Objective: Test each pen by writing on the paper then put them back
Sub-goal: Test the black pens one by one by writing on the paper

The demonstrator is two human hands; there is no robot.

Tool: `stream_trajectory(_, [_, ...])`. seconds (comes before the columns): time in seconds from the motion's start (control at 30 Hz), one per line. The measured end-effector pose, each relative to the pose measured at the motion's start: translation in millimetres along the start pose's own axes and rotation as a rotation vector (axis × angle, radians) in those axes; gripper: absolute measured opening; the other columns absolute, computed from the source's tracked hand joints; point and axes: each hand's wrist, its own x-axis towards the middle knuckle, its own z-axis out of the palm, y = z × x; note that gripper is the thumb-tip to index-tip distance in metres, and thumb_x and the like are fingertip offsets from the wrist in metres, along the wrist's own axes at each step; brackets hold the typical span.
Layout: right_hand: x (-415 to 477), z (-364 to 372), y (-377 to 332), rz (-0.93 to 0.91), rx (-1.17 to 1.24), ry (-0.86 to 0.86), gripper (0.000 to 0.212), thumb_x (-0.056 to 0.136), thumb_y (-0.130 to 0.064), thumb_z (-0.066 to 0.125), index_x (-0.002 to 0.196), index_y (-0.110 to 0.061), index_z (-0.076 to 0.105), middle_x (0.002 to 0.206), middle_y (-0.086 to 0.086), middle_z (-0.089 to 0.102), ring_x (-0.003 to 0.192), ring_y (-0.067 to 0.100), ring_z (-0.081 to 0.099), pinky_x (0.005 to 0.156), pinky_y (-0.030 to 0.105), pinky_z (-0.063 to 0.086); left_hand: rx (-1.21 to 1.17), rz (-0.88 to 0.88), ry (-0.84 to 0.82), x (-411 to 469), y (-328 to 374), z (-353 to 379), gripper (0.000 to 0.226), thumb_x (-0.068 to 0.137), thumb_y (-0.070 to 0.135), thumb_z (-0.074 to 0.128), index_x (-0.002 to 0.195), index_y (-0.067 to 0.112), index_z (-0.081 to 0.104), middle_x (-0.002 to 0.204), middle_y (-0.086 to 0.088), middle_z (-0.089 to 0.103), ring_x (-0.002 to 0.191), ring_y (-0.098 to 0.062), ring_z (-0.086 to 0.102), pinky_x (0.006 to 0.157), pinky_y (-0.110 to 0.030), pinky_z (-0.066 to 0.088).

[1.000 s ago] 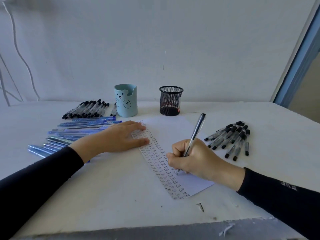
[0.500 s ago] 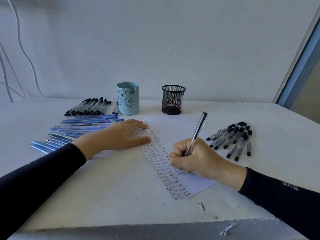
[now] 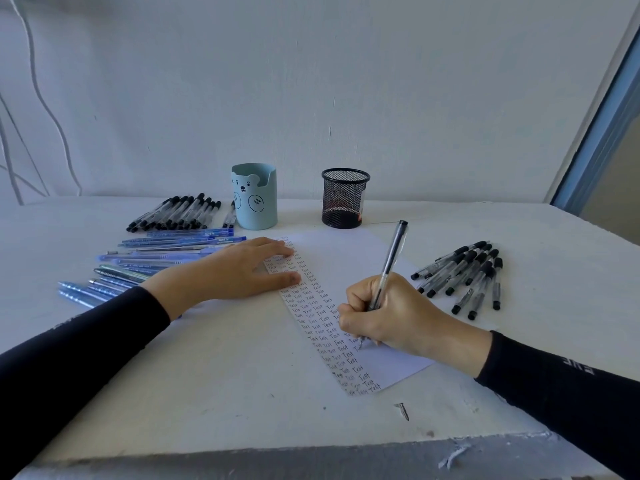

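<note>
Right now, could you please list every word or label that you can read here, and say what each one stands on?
"Test": handwritten again and again in columns down the paper.
Print on the blue pens: too blurred to read.
Print on the barrels of the black pens on the right: too small to read.
Lettering on the right sleeve: upside down and not legible.

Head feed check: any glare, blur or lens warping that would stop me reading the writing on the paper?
Head view: soft, bluish, even light, no glare on the paper; shadows under the left hand and right hand are faint; the pen and written rows look sharp; wide-angle warping tilts the frame at right.
</note>
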Motion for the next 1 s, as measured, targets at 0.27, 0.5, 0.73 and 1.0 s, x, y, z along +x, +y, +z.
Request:
stream_trajectory(0.27, [0.0, -1.6, 0.6, -0.017, -0.002, 0.005, 0.046, 0.084, 0.008, 0.064, 0.049, -0.006, 0.037, 0.047, 0.002, 0.040, 0.045, 0.004, 0.045, 0.046, 0.012, 0.036, -0.013, 0.009, 0.016, -0.3, 1.0, 0.2, 0.103, 0.056, 0.093, 0.026, 0.144, 0.040, 0.037, 0.154, 0.014, 0.031, 0.139, -0.012, 0.033, 0.116, -0.035, 0.025])
stream_trajectory(0.5, [1.8, -1.3, 3.1, -0.043, 0.003, 0.007, 0.047, 0.083, 0.008, 0.064, 0.049, -0.010, 0.036, 0.048, 0.002, 0.034, 0.051, 0.016, 0.042, 0.048, 0.014, 0.035, -0.003, 0.004, 0.010, -0.6, 1.0, 0.2, 0.105, 0.054, 0.095, 0.024, 0.144, 0.041, 0.035, 0.155, 0.015, 0.029, 0.139, -0.013, 0.033, 0.116, -0.036, 0.026])
stream_trajectory(0.73, [2.7, -2.5, 4.8, -0.031, -0.008, -0.014, 0.048, 0.083, 0.010, 0.062, 0.049, -0.010, 0.035, 0.047, 0.000, 0.037, 0.046, 0.003, 0.047, 0.047, 0.011, 0.036, -0.005, -0.001, 0.005, -0.4, 1.9, -0.5, 0.104, 0.055, 0.094, 0.025, 0.144, 0.042, 0.035, 0.155, 0.015, 0.029, 0.139, -0.013, 0.033, 0.116, -0.037, 0.027])
stream_trajectory(1.0, [3.9, -2.8, 8.4, -0.066, -0.021, -0.006, 0.052, 0.084, 0.010, 0.062, 0.049, -0.013, 0.032, 0.042, -0.014, 0.034, 0.045, -0.002, 0.046, 0.055, 0.017, 0.041, 0.004, 0.003, 0.000, 0.7, 1.0, 0.0, 0.097, 0.061, 0.092, 0.028, 0.144, 0.042, 0.035, 0.155, 0.015, 0.029, 0.139, -0.013, 0.033, 0.115, -0.036, 0.027])
